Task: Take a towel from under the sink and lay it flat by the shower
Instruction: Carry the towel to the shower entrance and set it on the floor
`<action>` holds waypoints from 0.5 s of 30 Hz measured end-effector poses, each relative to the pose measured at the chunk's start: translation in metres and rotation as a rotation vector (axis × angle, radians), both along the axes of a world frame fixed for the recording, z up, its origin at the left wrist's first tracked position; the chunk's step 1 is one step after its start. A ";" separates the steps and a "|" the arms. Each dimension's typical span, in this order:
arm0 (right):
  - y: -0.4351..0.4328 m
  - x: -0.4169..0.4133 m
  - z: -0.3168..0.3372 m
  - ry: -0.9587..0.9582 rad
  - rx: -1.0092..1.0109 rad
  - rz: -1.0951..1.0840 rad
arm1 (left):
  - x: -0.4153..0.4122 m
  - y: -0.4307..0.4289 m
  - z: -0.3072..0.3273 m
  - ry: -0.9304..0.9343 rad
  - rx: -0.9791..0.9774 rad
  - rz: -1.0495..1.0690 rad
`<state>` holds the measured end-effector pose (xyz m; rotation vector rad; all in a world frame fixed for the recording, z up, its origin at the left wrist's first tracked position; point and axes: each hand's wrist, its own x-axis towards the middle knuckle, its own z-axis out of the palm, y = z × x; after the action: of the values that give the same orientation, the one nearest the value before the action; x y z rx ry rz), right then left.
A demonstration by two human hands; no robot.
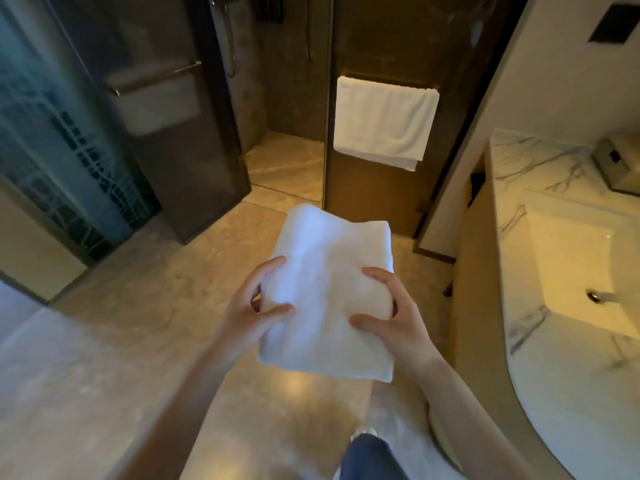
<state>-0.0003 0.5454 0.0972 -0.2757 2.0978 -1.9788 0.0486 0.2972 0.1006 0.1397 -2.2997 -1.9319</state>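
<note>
A folded white towel (329, 289) is held in front of me, above the marble floor. My left hand (249, 306) grips its left edge, thumb and fingers on top. My right hand (394, 317) grips its right edge the same way. The towel is still folded into a thick rectangle. The shower (277, 98) stands straight ahead, with its dark glass door (166, 133) swung open on the left. The sink (581, 268) is set in a marble counter at the right.
Another white towel (384, 123) hangs on a rail on the glass panel right of the shower opening. Beige marble floor (138, 323) stretches between me and the shower. A tissue box (620, 164) sits on the counter. My leg and shoe (367, 448) show below.
</note>
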 end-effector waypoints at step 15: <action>0.043 0.148 0.006 0.043 0.053 0.291 | 0.223 0.074 -0.010 0.041 0.200 0.277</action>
<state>0.1477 0.5879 0.1029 -0.5818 1.9991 -1.7606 0.2711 0.3717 0.0910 0.4117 -1.9382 -1.9911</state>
